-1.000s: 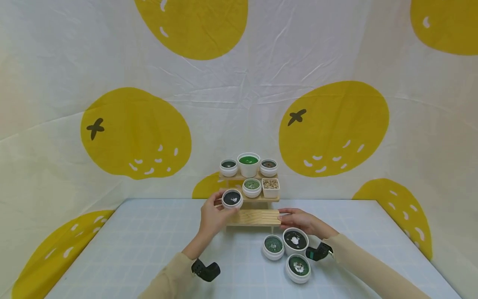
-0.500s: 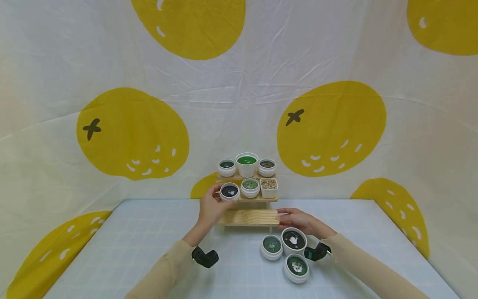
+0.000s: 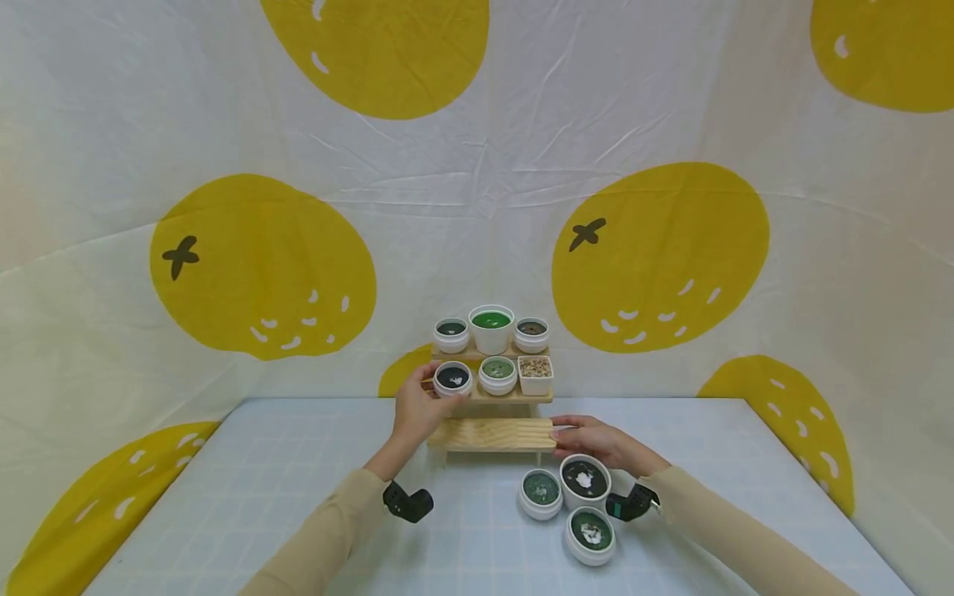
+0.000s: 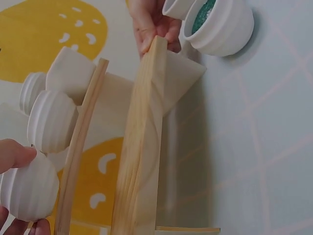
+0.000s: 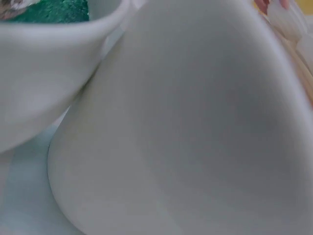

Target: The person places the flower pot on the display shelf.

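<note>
My left hand [image 3: 420, 407] grips a small white ribbed pot [image 3: 453, 377] with dark filling, at the left end of the middle tier of a stepped wooden stand [image 3: 492, 434]. In the left wrist view, thumb and fingers lie around that pot [image 4: 30, 188], which stands close to the tier's board [image 4: 80, 152]. My right hand [image 3: 599, 444] pinches the right end of the lowest board, as the left wrist view also shows. Beside the held pot are a green-filled pot [image 3: 498, 375] and a square cup of grainy bits [image 3: 535, 376].
The top tier bears a tall green-filled cup [image 3: 491, 329] between two small pots [image 3: 450, 335]. Before my right hand, a larger dark-filled pot [image 3: 585, 481] and two green-filled pots [image 3: 540, 494] stand on the pale checked table [image 3: 298, 472]. Behind hangs a fruit-print cloth [image 3: 462, 232].
My left hand has carried the dark-filled pot up and back from above the lowest board to the middle tier's left end. My right hand stays on the lowest board.
</note>
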Available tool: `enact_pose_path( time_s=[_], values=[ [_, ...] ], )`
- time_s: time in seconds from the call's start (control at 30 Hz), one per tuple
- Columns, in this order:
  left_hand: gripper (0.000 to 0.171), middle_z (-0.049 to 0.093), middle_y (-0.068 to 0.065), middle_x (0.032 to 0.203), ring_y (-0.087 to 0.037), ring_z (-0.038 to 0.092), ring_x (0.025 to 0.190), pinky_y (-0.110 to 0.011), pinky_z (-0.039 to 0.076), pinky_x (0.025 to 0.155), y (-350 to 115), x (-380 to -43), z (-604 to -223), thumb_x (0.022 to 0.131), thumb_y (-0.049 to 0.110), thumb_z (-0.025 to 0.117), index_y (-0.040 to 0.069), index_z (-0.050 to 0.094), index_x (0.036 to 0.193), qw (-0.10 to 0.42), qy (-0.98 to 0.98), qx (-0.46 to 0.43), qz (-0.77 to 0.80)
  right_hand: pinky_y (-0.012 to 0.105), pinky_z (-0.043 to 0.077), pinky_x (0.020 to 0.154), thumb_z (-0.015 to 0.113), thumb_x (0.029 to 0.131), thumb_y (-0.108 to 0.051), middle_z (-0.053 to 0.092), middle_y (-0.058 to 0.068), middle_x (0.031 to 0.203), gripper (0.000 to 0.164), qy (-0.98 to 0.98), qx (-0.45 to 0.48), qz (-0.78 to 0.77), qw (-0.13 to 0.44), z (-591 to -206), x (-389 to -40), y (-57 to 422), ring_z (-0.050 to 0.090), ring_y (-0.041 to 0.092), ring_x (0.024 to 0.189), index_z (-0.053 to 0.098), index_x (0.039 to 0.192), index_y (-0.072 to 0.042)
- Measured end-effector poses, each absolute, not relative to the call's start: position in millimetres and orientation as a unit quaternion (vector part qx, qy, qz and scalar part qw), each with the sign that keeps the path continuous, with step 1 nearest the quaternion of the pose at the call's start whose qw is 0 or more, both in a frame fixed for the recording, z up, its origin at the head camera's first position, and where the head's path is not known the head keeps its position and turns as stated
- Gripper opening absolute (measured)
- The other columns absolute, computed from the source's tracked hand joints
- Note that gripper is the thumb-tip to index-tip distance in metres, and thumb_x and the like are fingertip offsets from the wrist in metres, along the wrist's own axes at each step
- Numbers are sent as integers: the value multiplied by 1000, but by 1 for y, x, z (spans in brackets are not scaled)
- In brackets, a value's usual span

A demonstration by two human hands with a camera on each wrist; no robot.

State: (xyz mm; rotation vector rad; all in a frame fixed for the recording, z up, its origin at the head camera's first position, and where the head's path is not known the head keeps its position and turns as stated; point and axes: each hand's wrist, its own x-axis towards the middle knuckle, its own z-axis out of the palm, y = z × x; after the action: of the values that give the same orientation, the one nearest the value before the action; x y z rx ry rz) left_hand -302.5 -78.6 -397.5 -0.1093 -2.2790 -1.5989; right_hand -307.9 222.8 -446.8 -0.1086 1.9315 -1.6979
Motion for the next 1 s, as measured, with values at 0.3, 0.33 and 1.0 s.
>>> enact_pose_path(
  time_s=[0.3, 0.33, 1.0],
  values=[
    [60, 63, -17, 116, -29, 60, 94, -36, 56, 84, -79, -307, -399, 71, 12, 83, 1, 57, 124, 172, -806, -42, -565, 23, 56, 83, 56, 96, -16, 62, 10, 112, 62, 723, -36, -631, 277, -447, -308, 221, 63, 9, 86, 27, 145, 8],
    [60, 63, -17, 115, -28, 60, 93, -35, 56, 83, -79, -307, -400, 71, 12, 83, 1, 58, 124, 172, -806, -42, -564, 23, 56, 83, 55, 96, -16, 62, 10, 112, 62, 723, -38, -631, 277, -447, -309, 220, 63, 9, 87, 26, 145, 9],
    [59, 57, -22, 112, -31, 60, 91, -37, 58, 80, -76, -306, -409, 68, -2, 83, -6, 57, 120, 238, -765, -25, -598, 23, 56, 83, 54, 97, -13, 63, 9, 110, 61, 723, -31, -633, 274, -446, -308, 217, 62, 9, 89, 25, 145, 9]
  ],
)
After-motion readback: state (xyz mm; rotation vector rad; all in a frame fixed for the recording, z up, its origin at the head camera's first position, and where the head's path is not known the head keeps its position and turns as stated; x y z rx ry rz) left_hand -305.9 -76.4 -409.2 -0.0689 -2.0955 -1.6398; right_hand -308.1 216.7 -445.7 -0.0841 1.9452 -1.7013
